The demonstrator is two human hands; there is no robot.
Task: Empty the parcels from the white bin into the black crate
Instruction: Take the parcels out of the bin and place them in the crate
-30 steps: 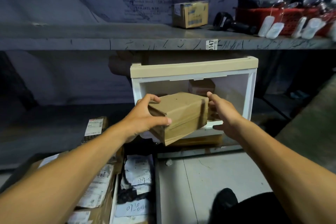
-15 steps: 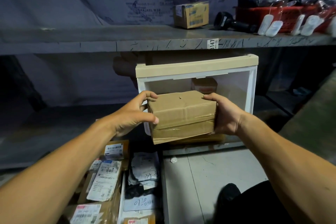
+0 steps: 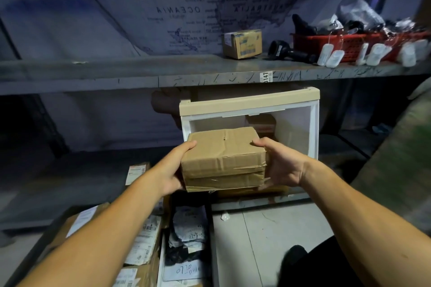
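Observation:
A brown taped cardboard parcel [image 3: 224,158] is held in the air in front of the white bin [image 3: 313,128], which stands on the lower shelf with its opening towards me. My left hand [image 3: 173,170] grips the parcel's left side, thumb on top. My right hand [image 3: 282,163] grips its right side. More brown parcels [image 3: 262,124] remain deep inside the bin. The black crate [image 3: 211,223] sits on the floor at lower left, holding labelled boxes and plastic mailers [image 3: 186,228].
The upper shelf [image 3: 140,74] carries a small cardboard box [image 3: 242,44], a black scanner [image 3: 286,50] and a red basket [image 3: 354,46] with hanging white tags. Pale floor tiles [image 3: 268,240] lie at lower right.
The parcel has been levelled and drawn out of the bin towards me. My right hand moved from its far edge to a full grip on its right side.

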